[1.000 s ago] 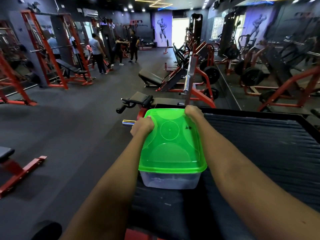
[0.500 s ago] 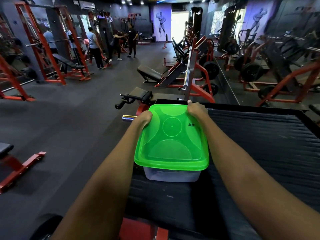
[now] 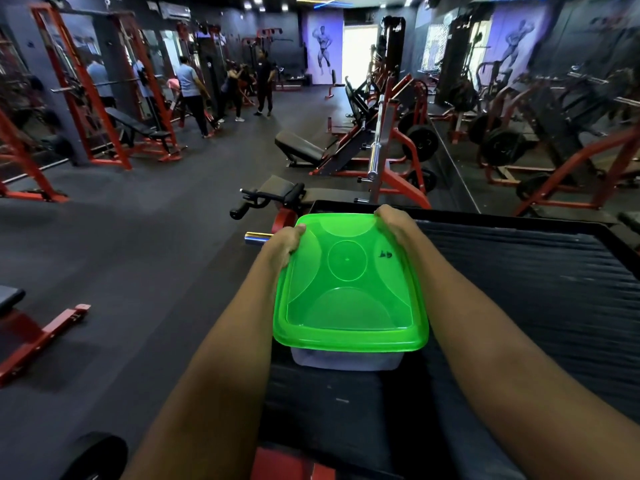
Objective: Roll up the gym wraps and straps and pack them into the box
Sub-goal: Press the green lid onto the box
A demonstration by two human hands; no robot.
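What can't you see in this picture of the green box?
- Head view: wraps and straps inside the box, hidden by the green lid and cloudy wall.
- Left hand and right hand fingertips, curled over the lid's far edge.
- Black mark on lid: too small.

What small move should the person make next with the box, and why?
Probably press the green lid down at its far corners to seat it. Both the left hand and right hand grip those corners, and the lid already covers the clear box on the black platform.
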